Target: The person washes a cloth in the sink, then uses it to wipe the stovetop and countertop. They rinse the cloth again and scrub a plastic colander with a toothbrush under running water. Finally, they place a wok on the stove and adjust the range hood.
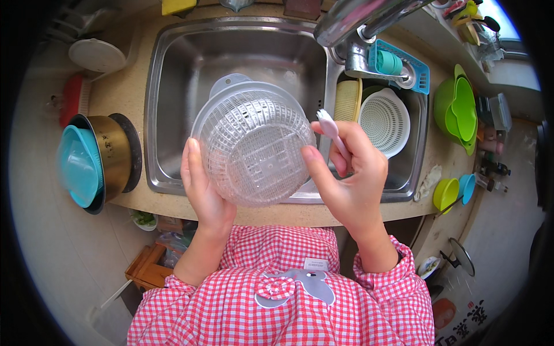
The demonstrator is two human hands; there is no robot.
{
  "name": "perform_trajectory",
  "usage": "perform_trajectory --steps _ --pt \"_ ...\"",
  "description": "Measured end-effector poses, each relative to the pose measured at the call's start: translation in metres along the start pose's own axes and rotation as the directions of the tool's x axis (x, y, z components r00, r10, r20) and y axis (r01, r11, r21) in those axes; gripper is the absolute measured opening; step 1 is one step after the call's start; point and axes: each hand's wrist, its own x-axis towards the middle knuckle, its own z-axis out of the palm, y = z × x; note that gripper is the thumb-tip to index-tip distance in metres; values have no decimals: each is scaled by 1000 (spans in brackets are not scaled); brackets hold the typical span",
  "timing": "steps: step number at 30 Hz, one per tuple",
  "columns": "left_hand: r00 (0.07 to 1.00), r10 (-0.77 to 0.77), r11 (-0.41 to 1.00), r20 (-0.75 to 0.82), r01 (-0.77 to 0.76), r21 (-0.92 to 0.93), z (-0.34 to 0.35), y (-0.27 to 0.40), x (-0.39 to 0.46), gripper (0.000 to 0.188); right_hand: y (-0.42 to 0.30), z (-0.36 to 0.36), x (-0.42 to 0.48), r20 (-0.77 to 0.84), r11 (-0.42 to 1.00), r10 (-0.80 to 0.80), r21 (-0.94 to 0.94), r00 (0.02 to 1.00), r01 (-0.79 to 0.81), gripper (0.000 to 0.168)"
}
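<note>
A clear plastic colander (pixel 266 151) with slotted sides is tipped over the front edge of the sink, its underside facing me. My left hand (pixel 203 190) grips it along its left side, thumb on the wall near the rim. Between the fingers of my right hand (pixel 355 168) is a small brush (pixel 331 129) with a pale pink handle, its white bristles pointing up and away from me. The right thumb lies close against the colander's right side; whether it touches cannot be made out.
Behind the colander lies the left basin (pixel 181 86) of a steel sink. A white strainer (pixel 385 123) and a yellow basket (pixel 347 99) sit in the right basin, under the faucet (pixel 346 26). A pot (pixel 113 151) holding blue basins stands left; green bowls (pixel 458 108) stand right.
</note>
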Motion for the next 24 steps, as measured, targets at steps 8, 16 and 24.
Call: perform_trajectory --steps 8,16,24 --pt "980 33 999 196 -37 18 -11 2 3 31 -4 6 14 -67 995 -79 -69 995 74 10" --pt "987 -14 1000 159 15 -5 -15 -1 5 31 6 7 12 -27 995 7 97 1000 -4 7" --pt "387 535 331 751 -914 235 -32 2 34 21 59 14 2 381 392 350 770 856 -503 38"
